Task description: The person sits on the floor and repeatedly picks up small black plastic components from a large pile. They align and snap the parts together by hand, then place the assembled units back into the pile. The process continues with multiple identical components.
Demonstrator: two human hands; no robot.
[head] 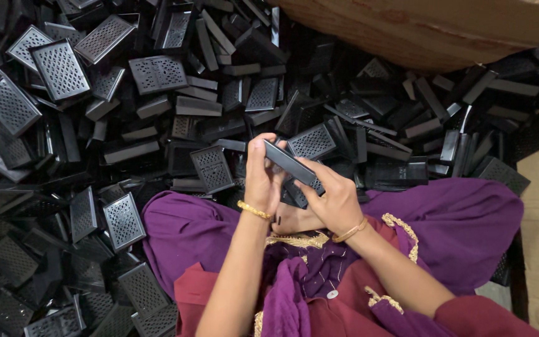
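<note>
Both hands meet over the lap, above purple cloth. The left hand is curled shut around the far-left end of a slim black plastic piece, thumb and fingers wrapped on it. The right hand grips the same piece from the near-right side, fingers closed along its lower edge. A heap of perforated black plastic covers spreads left and far; a brown sack lies far right.
</note>
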